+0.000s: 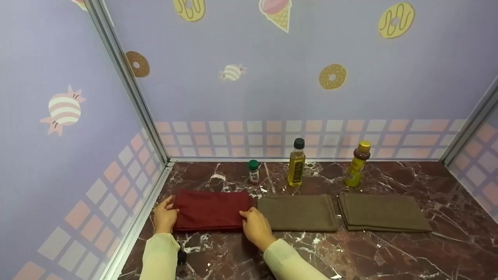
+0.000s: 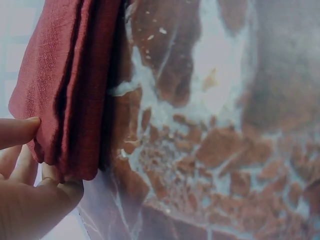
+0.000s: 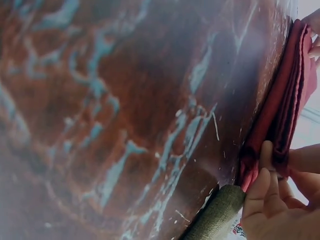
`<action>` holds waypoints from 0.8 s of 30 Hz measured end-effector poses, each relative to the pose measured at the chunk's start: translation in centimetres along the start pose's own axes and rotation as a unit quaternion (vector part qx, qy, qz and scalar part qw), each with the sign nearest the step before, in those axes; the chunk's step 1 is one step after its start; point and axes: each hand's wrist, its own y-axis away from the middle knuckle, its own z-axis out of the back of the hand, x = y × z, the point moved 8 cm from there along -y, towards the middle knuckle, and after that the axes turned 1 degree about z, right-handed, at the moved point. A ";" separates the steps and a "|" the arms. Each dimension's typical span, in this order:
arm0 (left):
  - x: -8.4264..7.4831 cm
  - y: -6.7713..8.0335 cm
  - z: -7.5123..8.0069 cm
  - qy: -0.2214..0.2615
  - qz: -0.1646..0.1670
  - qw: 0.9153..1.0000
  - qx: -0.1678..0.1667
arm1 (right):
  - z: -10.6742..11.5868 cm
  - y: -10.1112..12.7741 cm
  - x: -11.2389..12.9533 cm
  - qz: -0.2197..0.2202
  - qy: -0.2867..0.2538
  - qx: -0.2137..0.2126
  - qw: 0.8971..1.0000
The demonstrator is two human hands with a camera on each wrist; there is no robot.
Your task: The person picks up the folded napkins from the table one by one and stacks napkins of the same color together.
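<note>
Surface: dark red marble surface, pastel walls with sweets behind.
Red cloth: folded red cloth lies flat at the left, just beside two folded brown cloths.
Left hand: left hand pinches its left edge.
Right hand: right hand pinches its right corner.
Behind: three bottles stand upright.

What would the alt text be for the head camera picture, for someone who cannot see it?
Two hands, the left hand and the right hand, grip the ends of a folded red cloth on a dark marble counter. To its right lie two folded olive cloths side by side, and three bottles stand behind against a pastel wall with doughnut and sweet stickers.
</note>
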 end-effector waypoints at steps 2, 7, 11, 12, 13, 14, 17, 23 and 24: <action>-0.1 0.0 0.2 -0.033 -0.005 0.999 -0.005 | 0.0 0.1 0.0 0.000 -0.001 0.001 1.000; 0.3 0.2 0.2 -0.093 0.001 0.996 -0.008 | -0.3 0.2 -0.3 0.007 -0.002 0.021 1.000; 0.5 0.5 -0.1 -0.102 0.001 0.995 -0.010 | -0.6 0.3 -0.7 0.004 0.014 0.033 0.999; 0.5 0.5 -0.2 -0.106 -0.001 0.994 -0.011 | -0.6 0.4 -0.8 0.003 0.020 0.035 0.999; 0.4 0.6 -0.2 -0.110 -0.004 0.994 -0.013 | -0.7 0.4 -0.9 0.002 0.027 0.036 0.999; 0.4 0.6 -0.3 -0.114 -0.007 0.993 -0.015 | -0.7 0.5 -0.9 0.002 0.033 0.037 0.999; 0.2 0.7 -0.3 -0.137 -0.019 0.990 -0.028 | -0.8 0.6 -0.8 0.006 0.050 0.044 0.998; -1.0 1.6 -0.3 -0.157 -0.042 0.983 -0.084 | 0.0 0.6 -1.1 0.010 0.042 0.039 0.998; -1.4 1.9 -0.5 -0.158 -0.045 0.982 -0.091 | 0.4 0.6 -1.3 0.013 0.039 0.028 0.999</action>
